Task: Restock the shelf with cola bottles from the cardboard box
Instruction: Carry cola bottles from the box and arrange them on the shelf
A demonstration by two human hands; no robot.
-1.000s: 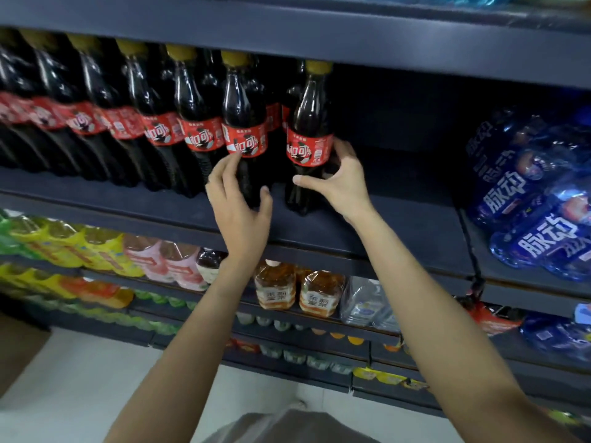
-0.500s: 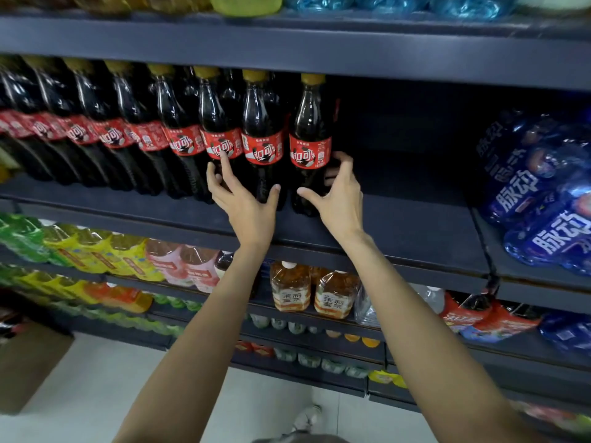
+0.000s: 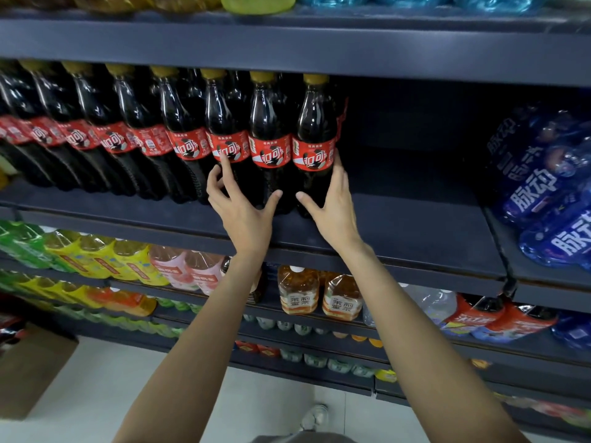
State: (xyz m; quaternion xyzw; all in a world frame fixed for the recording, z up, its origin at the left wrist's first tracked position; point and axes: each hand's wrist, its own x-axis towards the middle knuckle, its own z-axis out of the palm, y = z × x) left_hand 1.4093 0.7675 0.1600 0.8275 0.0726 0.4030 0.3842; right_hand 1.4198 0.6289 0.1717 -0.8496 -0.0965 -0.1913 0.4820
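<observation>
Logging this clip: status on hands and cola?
Left hand open, right hand open, flanking end cola bottles. Bottles upright on shelf. Nothing in the way.

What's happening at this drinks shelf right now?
A person is stocking cola on a shop shelf. Both hands are up at the right end of the row of cola bottles. The left hand has its fingers spread against the lower part of the second-to-last bottle, while the right hand lies along the side of the last bottle. Neither bottle is lifted; both stand on the shelf. The space to their right is bare. A cardboard box sits on the floor at lower left.
</observation>
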